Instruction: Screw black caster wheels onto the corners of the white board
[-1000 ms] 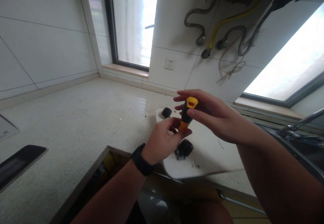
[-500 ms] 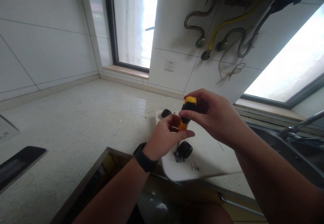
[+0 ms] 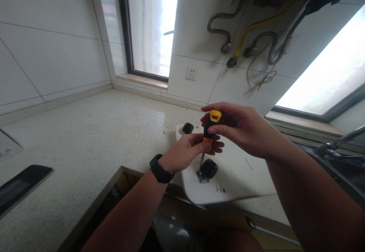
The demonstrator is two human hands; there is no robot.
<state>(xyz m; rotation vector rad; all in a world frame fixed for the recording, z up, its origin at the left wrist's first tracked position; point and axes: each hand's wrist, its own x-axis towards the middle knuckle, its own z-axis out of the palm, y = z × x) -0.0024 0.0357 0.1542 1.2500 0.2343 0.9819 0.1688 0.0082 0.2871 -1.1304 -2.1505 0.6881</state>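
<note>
My right hand [image 3: 242,128] is closed round the black and yellow handle of a screwdriver [image 3: 210,127], thumb against its near side. Lower down, my left hand [image 3: 186,153], with a black band at the wrist, grips the orange collar between thumb and fingers. The thin shaft slants down to the metal mounting plate [image 3: 203,180] of a black caster wheel [image 3: 209,168]; its tip meets the plate's left side. That wheel sits on a white rounded board [image 3: 239,176] lying on the counter. Another black caster [image 3: 188,128] is at the board's far left corner.
The speckled countertop [image 3: 108,130] spreads left, with a dark flat object [image 3: 23,183] on it. A cutout [image 3: 114,191] opens at its front edge. At right are a sink and faucet [image 3: 330,145]. Hoses [image 3: 219,16] hang on the tiled wall.
My right hand's fingers have stretched and shifted on the handle, which has turned a little. My left hand has risen slightly on the collar, leaving more of the shaft visible.
</note>
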